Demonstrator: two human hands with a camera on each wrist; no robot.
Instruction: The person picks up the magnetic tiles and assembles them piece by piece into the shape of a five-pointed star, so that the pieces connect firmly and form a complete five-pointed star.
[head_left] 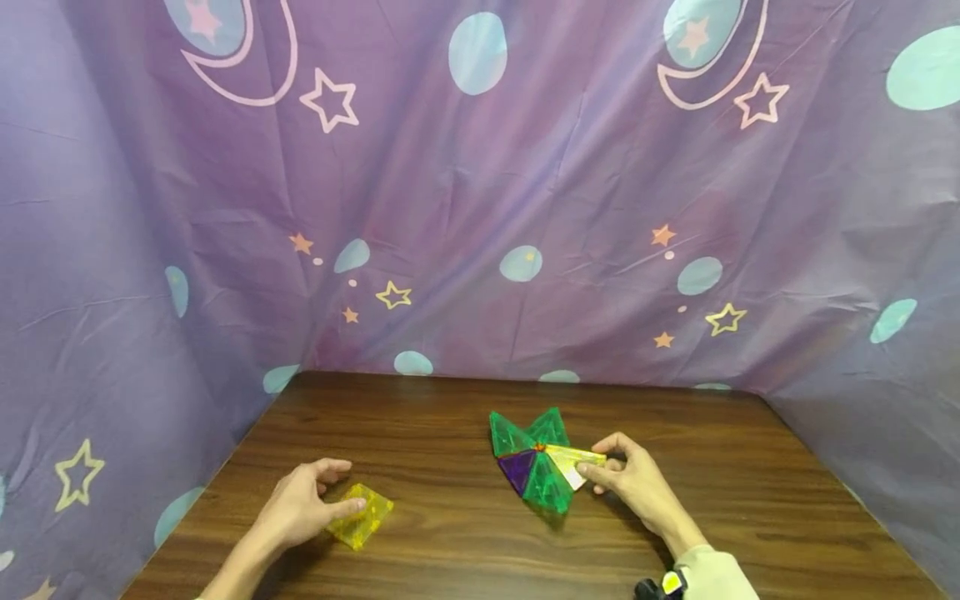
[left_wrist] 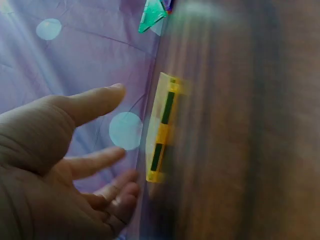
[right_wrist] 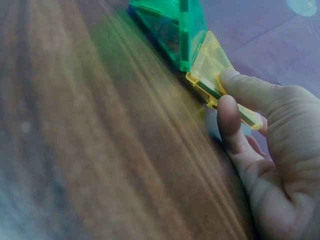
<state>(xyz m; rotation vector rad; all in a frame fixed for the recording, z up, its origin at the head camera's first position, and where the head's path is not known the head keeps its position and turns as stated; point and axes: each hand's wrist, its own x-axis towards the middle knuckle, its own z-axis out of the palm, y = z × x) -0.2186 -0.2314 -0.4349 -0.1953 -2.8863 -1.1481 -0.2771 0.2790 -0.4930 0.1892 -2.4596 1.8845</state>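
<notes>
My right hand [head_left: 637, 487] pinches a yellow translucent triangular magnetic tile [head_left: 564, 461] between thumb and fingers. In the right wrist view, that triangle [right_wrist: 209, 60] is tilted, its tip against a green tile [right_wrist: 186, 37]. Green triangular tiles [head_left: 550, 485] and a purple one [head_left: 516, 468] fan out around a shared center on the table. At the left, my left hand [head_left: 298, 507] hovers by a yellow square tile [head_left: 367, 523], fingers loosely spread. The left wrist view shows this tile [left_wrist: 162, 131] edge-on and apart from the fingers.
The brown wood-grain table [head_left: 435, 550] meets a purple curtain [head_left: 450, 192] with stars and moons at its back. Curtain fabric also hangs along both sides. A black device [head_left: 660, 586] sits at the right wrist by a pale sleeve [head_left: 716, 575].
</notes>
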